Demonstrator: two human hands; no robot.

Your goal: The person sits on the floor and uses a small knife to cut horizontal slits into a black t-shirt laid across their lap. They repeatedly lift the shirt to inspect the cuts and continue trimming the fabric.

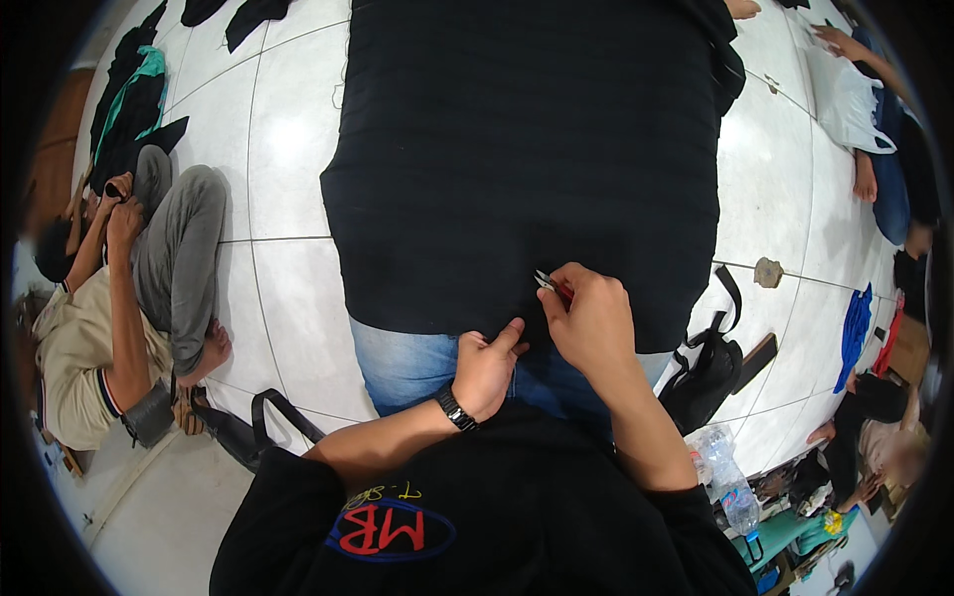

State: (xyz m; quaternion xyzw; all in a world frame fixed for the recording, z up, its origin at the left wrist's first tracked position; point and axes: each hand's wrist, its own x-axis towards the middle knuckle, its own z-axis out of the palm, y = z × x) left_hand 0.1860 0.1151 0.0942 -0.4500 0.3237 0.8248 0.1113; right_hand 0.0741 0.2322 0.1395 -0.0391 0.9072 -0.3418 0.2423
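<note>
A large piece of black cloth (527, 149) lies over my lap and stretches away across the floor. Small thread snips (544, 281) with red handles and pale metal blades sit in my right hand (591, 316). Its fingers are closed round the handles, and the blade tips are over the cloth, pointing up and left. My left hand (485, 372), with a dark watch on its wrist, is closed on the near edge of the cloth, thumb uppermost. Below that edge my blue jeans (397, 360) show. The fingers under the cloth's edge are partly hidden.
A person (119, 308) sits at the left, another at the far right beside a white plastic bag (845, 94). Close on my right are a black bag (708, 377) and clear plastic bottles (733, 487). Dark cloths (129, 99) lie at the far left on the tiled floor.
</note>
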